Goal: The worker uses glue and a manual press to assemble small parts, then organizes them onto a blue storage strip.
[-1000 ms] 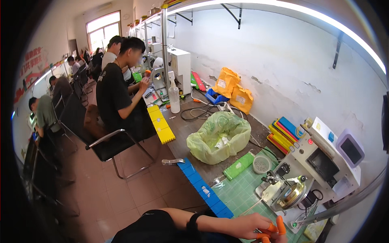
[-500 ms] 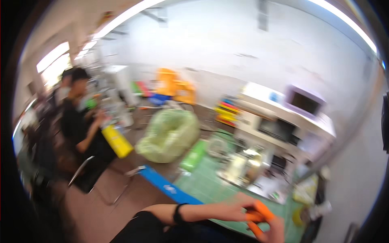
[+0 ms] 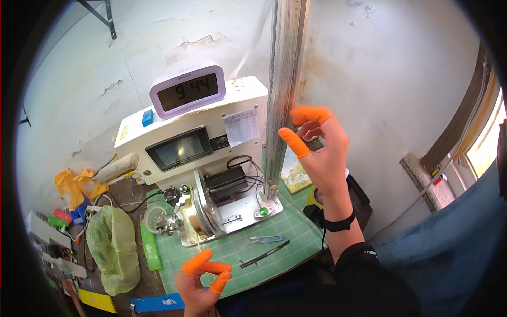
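Orange finger cots cover several fingertips on both hands. At the front edge of the green cutting mat, my left hand is closed, thumb against a bent finger; anything in the pinch is too small to make out. It is just in front of a bench machine with a brass-coloured drum. Raised beside a vertical metal post, my right hand has thumb and forefinger apart, with nothing visible between them. Small blue thread snips and dark tweezers lie on the mat between my hands.
A white control box with a screen stands behind the drum, a lilac digital clock on top. Leftward are a green bag-lined bin, a green packet and a blue strip. A wall rises behind; a cable hangs at right.
My view has turned right and come closer to the machine. My hands, together before, are now apart: the right raised by the post, the left low at the mat's front. The seated person is out of view.
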`<state>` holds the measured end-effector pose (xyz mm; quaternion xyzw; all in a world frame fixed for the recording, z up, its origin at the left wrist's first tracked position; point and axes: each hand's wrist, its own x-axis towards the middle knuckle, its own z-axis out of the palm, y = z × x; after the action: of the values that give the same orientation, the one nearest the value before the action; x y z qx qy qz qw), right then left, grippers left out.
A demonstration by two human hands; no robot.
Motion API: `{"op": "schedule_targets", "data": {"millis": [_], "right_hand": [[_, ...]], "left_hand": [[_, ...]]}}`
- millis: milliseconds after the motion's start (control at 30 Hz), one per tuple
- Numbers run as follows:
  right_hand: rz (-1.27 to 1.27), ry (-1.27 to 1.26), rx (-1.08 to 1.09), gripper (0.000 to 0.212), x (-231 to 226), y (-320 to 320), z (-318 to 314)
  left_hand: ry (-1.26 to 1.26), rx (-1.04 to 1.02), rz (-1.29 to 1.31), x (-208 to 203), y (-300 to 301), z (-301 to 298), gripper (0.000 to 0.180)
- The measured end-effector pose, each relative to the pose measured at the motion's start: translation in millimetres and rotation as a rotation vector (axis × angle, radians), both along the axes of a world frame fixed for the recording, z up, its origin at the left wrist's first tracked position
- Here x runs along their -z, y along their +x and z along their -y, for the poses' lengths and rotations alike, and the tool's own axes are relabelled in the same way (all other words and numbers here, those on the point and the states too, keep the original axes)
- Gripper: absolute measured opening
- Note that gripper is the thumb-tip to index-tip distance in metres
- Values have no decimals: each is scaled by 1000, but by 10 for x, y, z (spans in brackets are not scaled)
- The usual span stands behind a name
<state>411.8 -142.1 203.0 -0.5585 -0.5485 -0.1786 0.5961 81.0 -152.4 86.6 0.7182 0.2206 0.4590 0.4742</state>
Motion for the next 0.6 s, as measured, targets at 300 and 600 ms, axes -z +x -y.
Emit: {"op": "schedule_targets", "data": {"millis": [300, 600], "right_hand": [[-430, 203, -413, 16, 206, -199, 172], [-199, 198, -98, 19, -181, -1, -60]], "left_hand": [[-32, -154, 56, 21, -332, -46, 60], [41, -88, 27, 65, -200, -110, 58]]}}
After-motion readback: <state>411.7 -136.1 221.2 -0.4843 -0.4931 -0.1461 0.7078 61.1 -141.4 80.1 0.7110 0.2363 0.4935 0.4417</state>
